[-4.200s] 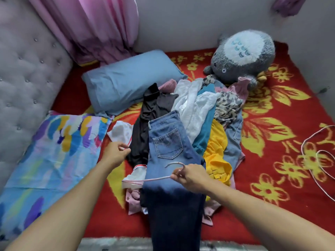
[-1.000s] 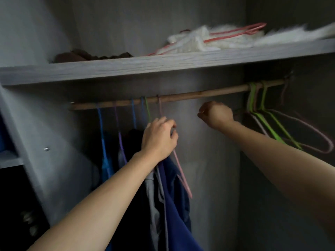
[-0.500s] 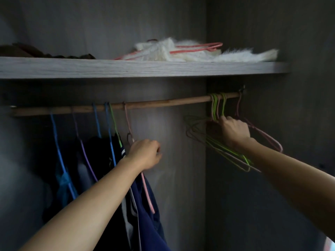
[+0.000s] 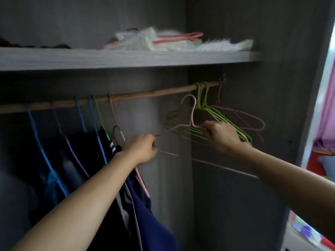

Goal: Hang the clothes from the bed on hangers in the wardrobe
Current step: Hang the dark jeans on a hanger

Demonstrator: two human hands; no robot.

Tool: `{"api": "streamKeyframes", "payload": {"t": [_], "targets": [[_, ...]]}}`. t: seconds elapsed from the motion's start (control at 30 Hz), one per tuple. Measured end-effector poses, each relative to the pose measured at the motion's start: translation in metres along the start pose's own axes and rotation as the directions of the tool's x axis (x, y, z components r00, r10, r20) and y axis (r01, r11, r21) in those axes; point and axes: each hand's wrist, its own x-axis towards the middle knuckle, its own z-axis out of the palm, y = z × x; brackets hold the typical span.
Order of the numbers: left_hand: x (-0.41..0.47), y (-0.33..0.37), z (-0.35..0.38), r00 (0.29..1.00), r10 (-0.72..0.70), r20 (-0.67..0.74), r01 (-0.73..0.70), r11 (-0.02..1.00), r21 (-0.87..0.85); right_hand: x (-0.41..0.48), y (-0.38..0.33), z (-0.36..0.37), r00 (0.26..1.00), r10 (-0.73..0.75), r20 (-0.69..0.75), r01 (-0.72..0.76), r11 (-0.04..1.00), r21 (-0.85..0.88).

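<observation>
Wardrobe rail (image 4: 145,94): bare pink hanger (image 4: 192,115) held in both hands.
Some garments (image 4: 141,205) already hang at rail's left; probably more still to fetch. Hanger is off the rail, below its right end, hook up, long axis left-right. Right hand (image 4: 221,136) pinches its neck, left hand (image 4: 139,150) grips its left tip.

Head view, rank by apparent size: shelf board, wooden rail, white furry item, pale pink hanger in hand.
1. shelf board
2. wooden rail
3. white furry item
4. pale pink hanger; it is nearer the camera, so 3 versus 4 is unsure.
</observation>
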Motion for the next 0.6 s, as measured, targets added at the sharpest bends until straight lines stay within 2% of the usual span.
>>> {"api": "streamKeyframes", "payload": {"t": [0.1,0.2,0.33,0.5,0.6], "targets": [[0.008,0.026,0.005,0.997,0.068,0.032,-0.066,0.996,-0.063,-0.058,0.018,0.006,0.996,0.062,0.070,-0.063,0.998,0.017],[0.007,0.064,0.020,0.989,0.145,0.029,-0.140,0.982,-0.126,-0.118,0.045,0.002,0.976,0.133,0.170,-0.124,0.990,-0.065],[-0.004,0.131,0.048,0.955,0.249,0.160,-0.233,0.966,-0.113,-0.198,0.092,-0.020,0.940,0.239,0.245,-0.209,0.967,-0.143],[-0.029,0.249,0.080,0.885,0.375,0.274,-0.350,0.926,-0.139,-0.303,0.167,-0.075,0.872,0.406,0.273,-0.349,0.907,-0.234],[-0.044,0.336,0.101,0.827,0.456,0.330,-0.407,0.889,-0.208,-0.372,0.219,-0.119,0.794,0.551,0.256,-0.474,0.826,-0.305]]}}
